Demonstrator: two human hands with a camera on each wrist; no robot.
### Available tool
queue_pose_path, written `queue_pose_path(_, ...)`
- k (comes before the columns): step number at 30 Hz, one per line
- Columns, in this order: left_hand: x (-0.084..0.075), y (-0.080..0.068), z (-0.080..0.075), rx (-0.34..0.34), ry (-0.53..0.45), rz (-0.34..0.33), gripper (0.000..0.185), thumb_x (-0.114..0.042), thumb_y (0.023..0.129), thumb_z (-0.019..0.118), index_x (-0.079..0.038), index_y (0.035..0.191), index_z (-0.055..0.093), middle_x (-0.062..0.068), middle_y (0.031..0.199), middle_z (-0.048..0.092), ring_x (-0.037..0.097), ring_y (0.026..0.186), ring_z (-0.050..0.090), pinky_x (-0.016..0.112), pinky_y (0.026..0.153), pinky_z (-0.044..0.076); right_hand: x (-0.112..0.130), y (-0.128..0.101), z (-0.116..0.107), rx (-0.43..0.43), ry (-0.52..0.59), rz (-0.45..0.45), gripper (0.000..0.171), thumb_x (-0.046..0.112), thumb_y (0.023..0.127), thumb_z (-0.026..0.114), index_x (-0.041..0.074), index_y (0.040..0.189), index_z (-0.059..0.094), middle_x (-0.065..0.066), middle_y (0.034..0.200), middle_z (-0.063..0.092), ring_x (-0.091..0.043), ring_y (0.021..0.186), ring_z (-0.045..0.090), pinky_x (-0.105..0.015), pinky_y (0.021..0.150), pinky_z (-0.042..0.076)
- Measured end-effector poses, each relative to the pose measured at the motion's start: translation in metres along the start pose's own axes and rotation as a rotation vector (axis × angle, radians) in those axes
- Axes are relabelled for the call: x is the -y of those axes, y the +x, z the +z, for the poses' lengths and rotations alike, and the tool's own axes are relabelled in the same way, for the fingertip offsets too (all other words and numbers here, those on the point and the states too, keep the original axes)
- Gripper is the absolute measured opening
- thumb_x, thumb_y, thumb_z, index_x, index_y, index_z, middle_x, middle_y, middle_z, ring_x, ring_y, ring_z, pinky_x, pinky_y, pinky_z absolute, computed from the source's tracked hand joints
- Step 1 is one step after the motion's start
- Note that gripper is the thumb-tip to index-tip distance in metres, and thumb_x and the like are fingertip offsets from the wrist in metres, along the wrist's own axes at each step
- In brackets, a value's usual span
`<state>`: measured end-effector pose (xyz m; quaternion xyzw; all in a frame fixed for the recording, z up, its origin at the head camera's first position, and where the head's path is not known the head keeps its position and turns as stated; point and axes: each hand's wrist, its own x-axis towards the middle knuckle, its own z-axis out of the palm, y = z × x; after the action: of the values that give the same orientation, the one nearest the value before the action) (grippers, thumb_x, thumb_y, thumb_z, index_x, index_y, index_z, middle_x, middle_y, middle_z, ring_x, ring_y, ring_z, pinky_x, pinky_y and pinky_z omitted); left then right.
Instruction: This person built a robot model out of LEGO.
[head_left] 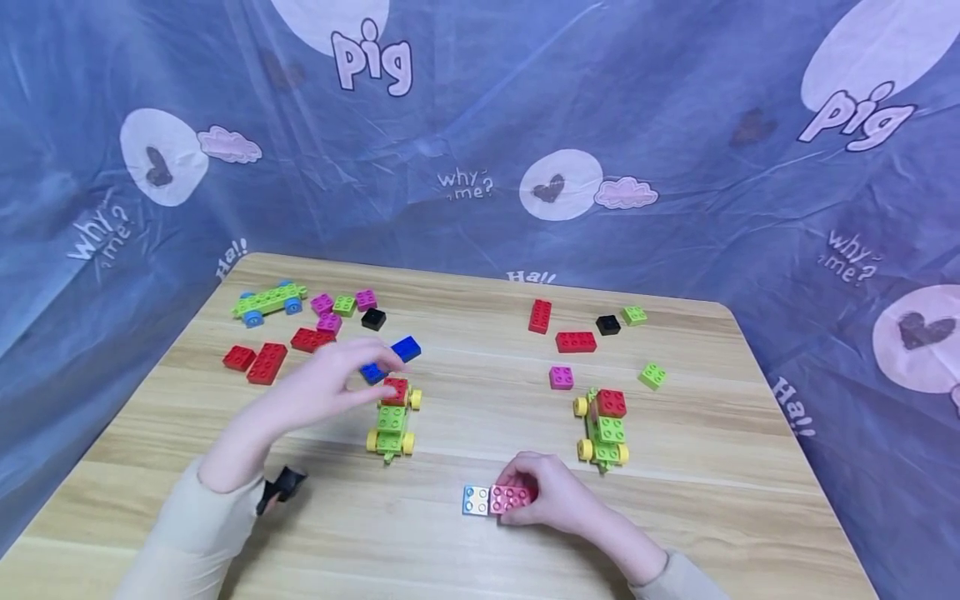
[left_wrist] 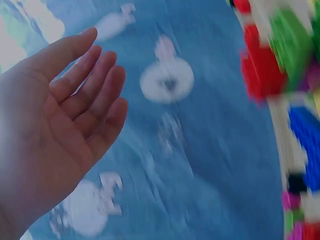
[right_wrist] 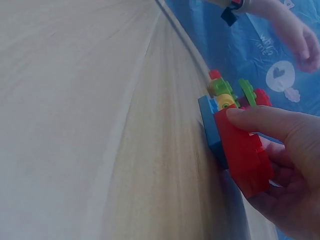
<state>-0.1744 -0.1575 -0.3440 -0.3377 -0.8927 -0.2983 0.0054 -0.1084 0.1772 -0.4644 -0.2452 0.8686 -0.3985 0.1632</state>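
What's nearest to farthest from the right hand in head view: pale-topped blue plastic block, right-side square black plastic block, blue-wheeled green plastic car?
1. Pale-topped block, left of the right hand.
2. Black block, farther back, right.
3. Blue-wheeled car, far left.

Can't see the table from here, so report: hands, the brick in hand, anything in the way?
Left hand open, empty. Right hand grips red toy brick beside blue toy brick. Nothing seen blocking that pair.
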Motion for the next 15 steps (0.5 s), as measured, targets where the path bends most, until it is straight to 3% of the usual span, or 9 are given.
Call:
queue_pose_path(8,0.060,-0.022,-0.023,-0.196,0.100,-0.203,0.034,-0.007,0.085,0.074,-0.003,0.117,0.065,0.018,0.118,0.067,0.038,0.110,0.061,0.057,0.092,0.050,0.000,-0.001,0.001,-0.009,-0.001,0.012,0.035,0.019,0.065,0.088,0.016,0.094,0.069,0.012,0.088,0.064,0.002,0.081,0.054,-0.021,0.077,0.049)
queue_pose_path(12,0.086,-0.032,-0.027,-0.232,0.115,-0.320,0.042,-0.009,0.084,0.075,0.002,0.122,0.062,0.026,0.123,0.062,0.046,0.110,0.059,0.062,0.090,0.049,0.000,-0.002,0.002,-0.010,-0.002,0.010,0.035,0.019,0.065,0.088,0.016,0.094,0.070,0.012,0.087,0.064,0.002,0.080,0.054,-0.021,0.077,0.049)
queue_pose_path(15,0.103,-0.037,-0.027,-0.232,0.116,-0.368,0.050,-0.010,0.084,0.076,0.004,0.128,0.058,0.029,0.129,0.058,0.049,0.114,0.054,0.064,0.092,0.046,0.000,-0.002,0.001,-0.012,-0.001,0.011,0.034,0.020,0.065,0.088,0.016,0.094,0.070,0.012,0.087,0.064,0.002,0.080,0.054,-0.020,0.077,0.049)
